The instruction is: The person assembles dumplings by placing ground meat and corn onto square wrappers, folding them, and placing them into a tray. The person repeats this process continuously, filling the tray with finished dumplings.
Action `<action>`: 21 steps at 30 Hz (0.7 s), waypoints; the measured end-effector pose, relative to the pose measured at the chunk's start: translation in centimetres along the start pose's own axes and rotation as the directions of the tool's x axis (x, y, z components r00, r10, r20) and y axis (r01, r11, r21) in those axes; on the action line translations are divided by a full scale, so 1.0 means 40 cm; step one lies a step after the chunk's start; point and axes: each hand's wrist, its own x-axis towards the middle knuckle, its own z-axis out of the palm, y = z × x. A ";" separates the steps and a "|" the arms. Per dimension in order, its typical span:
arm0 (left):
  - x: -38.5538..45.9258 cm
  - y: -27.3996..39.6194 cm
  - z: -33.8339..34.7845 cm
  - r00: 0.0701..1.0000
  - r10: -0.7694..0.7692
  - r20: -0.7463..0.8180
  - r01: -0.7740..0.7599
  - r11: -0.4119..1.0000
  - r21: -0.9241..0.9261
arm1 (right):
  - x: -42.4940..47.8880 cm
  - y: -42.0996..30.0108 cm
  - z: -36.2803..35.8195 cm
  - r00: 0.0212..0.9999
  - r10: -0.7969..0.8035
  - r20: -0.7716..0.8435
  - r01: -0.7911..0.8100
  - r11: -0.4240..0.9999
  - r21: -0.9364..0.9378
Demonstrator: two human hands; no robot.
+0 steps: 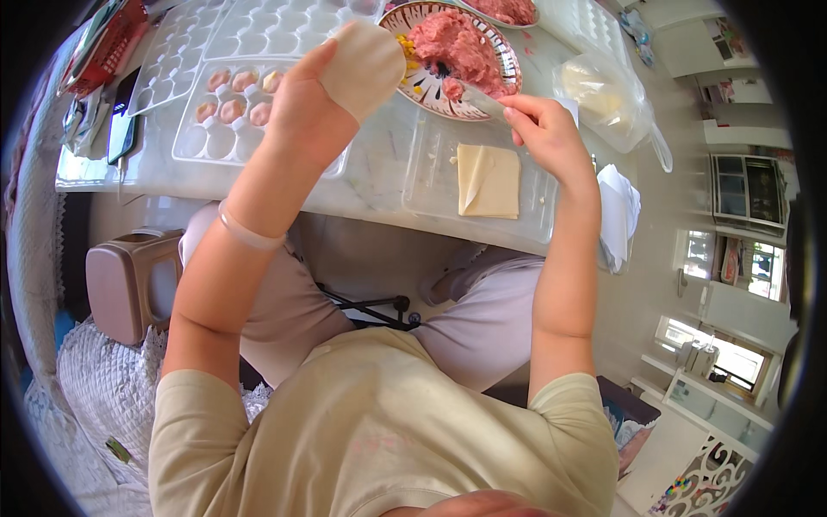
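My left hand [316, 103] holds a thin dough wrapper [365, 68] flat across its palm and fingers. In my right hand [546, 132] is a flat, pale spreading tool [483, 101], with a small lump of minced meat [453, 89] at its tip. That tip is over the near part of a patterned plate [423, 100]. A large mound of pink minced meat [452, 45] covers much of the plate, with yellow corn kernels [406, 48] at its left. Nearer me, a stack of square wrappers [494, 184] lies on a clear plastic tray lid [426, 174], its top sheet partly folded.
Left of the plate, a compartmented plastic tray [207, 147] holds several filled dumplings [232, 111]; other trays [174, 55] lie behind it. A phone [123, 123] rests at the left. To the right are a plastic bag of wrappers [597, 87] and white tissues [618, 207].
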 end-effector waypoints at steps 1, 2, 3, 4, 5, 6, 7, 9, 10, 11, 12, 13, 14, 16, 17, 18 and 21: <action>0.003 -0.001 -0.004 1.000 0.001 -0.006 -0.002 1.000 -0.011 | -0.009 -0.008 0.004 0.999 -0.051 0.006 0.050 0.995 0.082; 0.005 -0.007 -0.006 1.000 -0.017 -0.010 0.017 1.000 -0.023 | -0.021 -0.017 0.008 0.995 -0.102 0.009 0.099 0.982 0.164; 0.006 -0.016 -0.005 0.999 -0.038 -0.015 0.037 0.999 -0.033 | -0.034 -0.036 0.020 0.979 -0.194 -0.058 0.200 0.970 0.140; 0.007 -0.022 -0.004 0.998 -0.059 -0.022 0.058 0.997 -0.045 | -0.049 -0.065 0.044 0.951 -0.284 -0.122 0.298 0.948 0.112; 0.002 -0.025 0.002 0.997 -0.067 -0.041 0.066 0.997 -0.036 | -0.062 -0.093 0.066 0.910 -0.371 -0.183 0.390 0.917 0.079; -0.005 -0.029 0.011 0.995 -0.079 -0.058 0.078 0.997 -0.025 | -0.075 -0.114 0.082 0.879 -0.426 -0.212 0.428 0.903 -0.038; -0.009 -0.031 0.016 0.993 -0.095 -0.072 0.094 0.995 -0.018 | -0.084 -0.126 0.102 0.868 -0.441 -0.227 0.415 0.897 -0.154; -0.009 -0.037 0.008 0.992 -0.117 -0.051 0.117 0.993 -0.005 | -0.094 -0.140 0.140 0.843 -0.477 -0.249 0.370 0.850 -0.375; -0.010 -0.037 0.006 0.991 -0.126 -0.042 0.126 0.992 0.002 | -0.095 -0.143 0.152 0.819 -0.526 -0.228 0.371 0.790 -0.489; -0.012 -0.037 0.008 0.991 -0.123 -0.049 0.124 0.992 0.002 | -0.099 -0.146 0.161 0.819 -0.532 -0.218 0.369 0.777 -0.509; -0.014 -0.038 0.013 0.991 -0.121 -0.057 0.121 0.993 0.000 | -0.104 -0.148 0.170 0.819 -0.536 -0.204 0.368 0.764 -0.530; -0.016 -0.037 0.017 0.991 -0.119 -0.065 0.119 0.993 -0.002 | -0.108 -0.150 0.176 0.819 -0.541 -0.191 0.366 0.750 -0.551; -0.016 -0.035 0.018 0.992 -0.114 -0.052 0.114 0.994 -0.002 | -0.112 -0.155 0.181 0.808 -0.561 -0.178 0.375 0.724 -0.580; -0.019 -0.033 0.019 0.994 -0.105 -0.027 0.105 0.994 0.000 | -0.122 -0.164 0.186 0.786 -0.600 -0.151 0.388 0.669 -0.634; -0.019 -0.032 0.018 0.995 -0.092 -0.036 0.091 0.996 -0.011 | -0.128 -0.168 0.184 0.802 -0.581 -0.141 0.386 0.684 -0.619; -0.018 -0.030 0.018 0.996 -0.077 -0.044 0.076 0.997 -0.020 | -0.134 -0.174 0.179 0.816 -0.563 -0.132 0.384 0.698 -0.605; -0.020 -0.014 0.031 0.994 -0.021 -0.105 0.015 0.998 -0.053 | -0.153 -0.190 0.151 0.848 -0.519 -0.108 0.386 0.745 -0.544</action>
